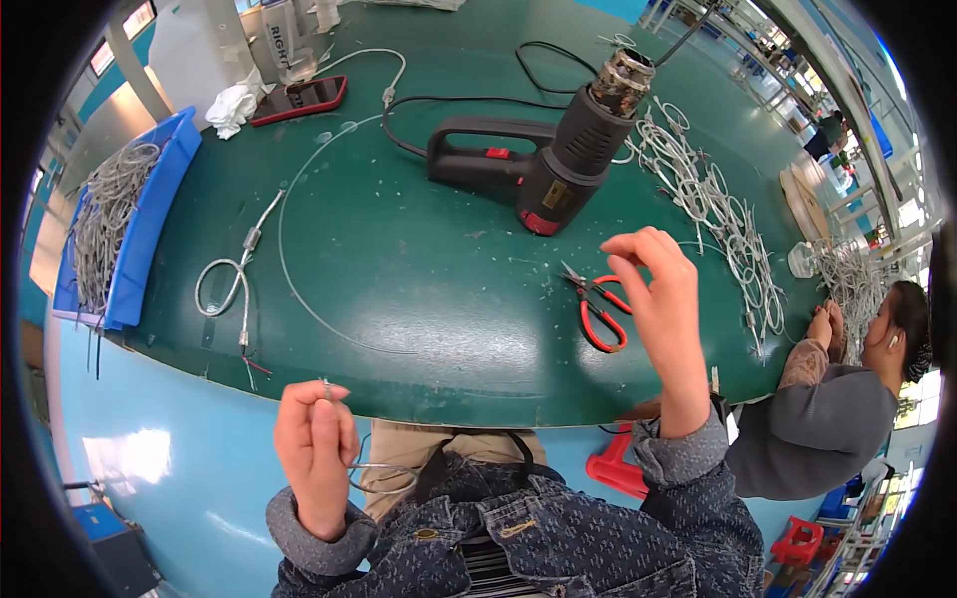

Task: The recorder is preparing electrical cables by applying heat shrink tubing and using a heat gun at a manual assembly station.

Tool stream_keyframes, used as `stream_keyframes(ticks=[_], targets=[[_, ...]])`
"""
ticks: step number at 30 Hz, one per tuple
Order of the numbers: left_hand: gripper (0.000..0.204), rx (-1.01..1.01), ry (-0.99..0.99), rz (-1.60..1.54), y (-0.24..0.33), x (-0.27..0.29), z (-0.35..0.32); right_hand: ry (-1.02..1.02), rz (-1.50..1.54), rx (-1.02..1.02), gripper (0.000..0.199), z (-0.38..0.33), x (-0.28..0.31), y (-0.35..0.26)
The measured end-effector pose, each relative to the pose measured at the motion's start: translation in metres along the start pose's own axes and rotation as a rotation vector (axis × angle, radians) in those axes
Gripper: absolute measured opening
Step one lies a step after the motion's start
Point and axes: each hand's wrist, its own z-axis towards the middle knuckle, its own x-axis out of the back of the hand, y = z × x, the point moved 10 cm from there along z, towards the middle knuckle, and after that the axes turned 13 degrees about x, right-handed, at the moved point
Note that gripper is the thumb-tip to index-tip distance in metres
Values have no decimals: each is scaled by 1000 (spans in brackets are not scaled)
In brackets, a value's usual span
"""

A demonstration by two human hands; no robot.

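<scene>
My left hand is closed in a pinch at the table's front edge, on the end of a thin grey cable whose loop hangs over my lap. My right hand is raised above the right part of the table, thumb and forefinger slightly apart, with nothing visible between them. Just left of it lies a pair of red-handled cutting pliers, its dark tips pointing away from me. A black heat gun stands on its rear end beyond the pliers, nozzle up.
At the left is a blue bin full of grey cables. A looped cable lies beside it. Thin clear tubing curves across the green table. A red-cased phone lies farther back. Piled cables and a co-worker are at right.
</scene>
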Motion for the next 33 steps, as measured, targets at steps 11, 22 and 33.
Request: stream_keyframes(ticks=[11, 22, 33], targets=[[13, 27, -13, -35, 1, -3, 6, -166, -120, 15, 9, 13, -84, 15], [14, -186, 48, 663, 17, -15, 24, -193, -354, -48, 30, -59, -26, 15], [19, -298, -18, 1035, 9, -60, 54, -330, -387, -140, 42, -84, -21, 32]])
